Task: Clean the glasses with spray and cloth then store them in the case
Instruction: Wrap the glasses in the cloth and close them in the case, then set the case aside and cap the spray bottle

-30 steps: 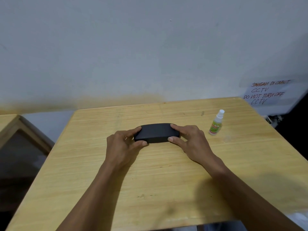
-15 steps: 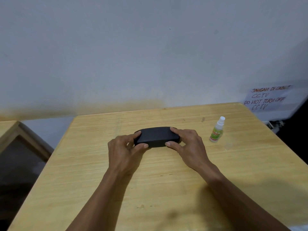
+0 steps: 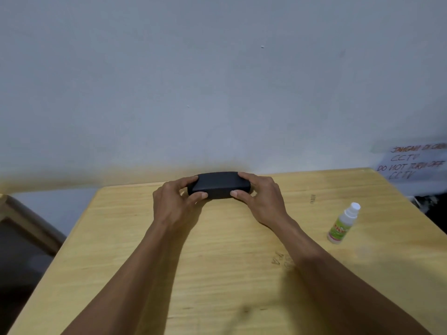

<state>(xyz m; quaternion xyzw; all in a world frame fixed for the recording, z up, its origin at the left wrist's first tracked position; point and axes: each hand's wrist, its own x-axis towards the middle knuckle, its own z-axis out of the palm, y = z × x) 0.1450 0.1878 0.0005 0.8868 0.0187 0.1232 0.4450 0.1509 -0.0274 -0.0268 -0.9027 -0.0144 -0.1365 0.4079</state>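
Pale grey wall rises behind a light wooden table (image 3: 217, 274). At the left end of the closed black oval glasses case (image 3: 219, 184), the left hand (image 3: 173, 204) pinches it, thumb in front, fingers behind; the right hand (image 3: 262, 201) clamps the other end likewise. Well right of those fingers stands a small white spray bottle with green label (image 3: 342, 224), untouched. No glasses or cloth show, so cleaning likely hasn't begun, or has ended; I cannot tell

Plain grey-white wall (image 3: 217, 81) ahead of me, with a yellowish stain band along its base. Light wooden counter (image 3: 229, 262) against it. Handwritten paper notice (image 3: 411, 163) on the wall at right. Dark wood-framed furniture (image 3: 21, 238) at left.
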